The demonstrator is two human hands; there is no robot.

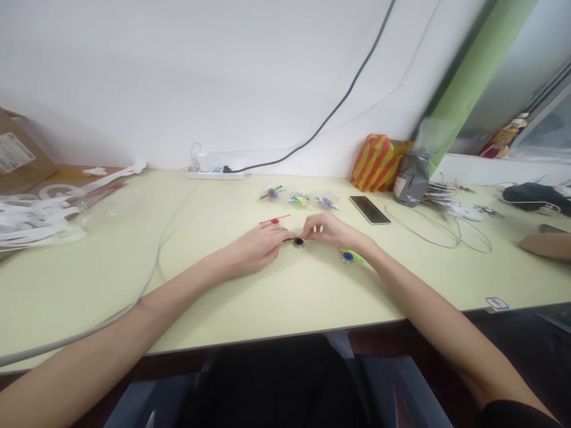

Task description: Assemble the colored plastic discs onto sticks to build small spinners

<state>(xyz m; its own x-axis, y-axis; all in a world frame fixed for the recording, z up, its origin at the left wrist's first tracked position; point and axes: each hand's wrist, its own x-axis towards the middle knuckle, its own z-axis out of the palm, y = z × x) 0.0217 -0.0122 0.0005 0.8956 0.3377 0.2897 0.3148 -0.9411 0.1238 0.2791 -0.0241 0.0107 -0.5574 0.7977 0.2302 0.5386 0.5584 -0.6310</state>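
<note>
A small round black piece [298, 242] with a clear-looking round base and a thin black bar lies on the table between my hands. My left hand [256, 246] is on its left side, fingers together, closed on the end of the thin bar. My right hand [328, 230] pinches at the piece's right side with thumb and forefinger; the fingertips hide the exact grip. Just beyond my left hand is a red piece [275, 221] with a thin red bar. Under my right wrist sits a blue round piece [347, 257] beside a yellow-green strip [354, 255].
Behind my hands lie several clear bags of colourful small parts [298, 200]. A phone [370, 210], cable loops and a striped bag [375, 163] are to the right. A white power strip [214, 173] stands by the wall. Another person's arm [546, 245] rests at far right.
</note>
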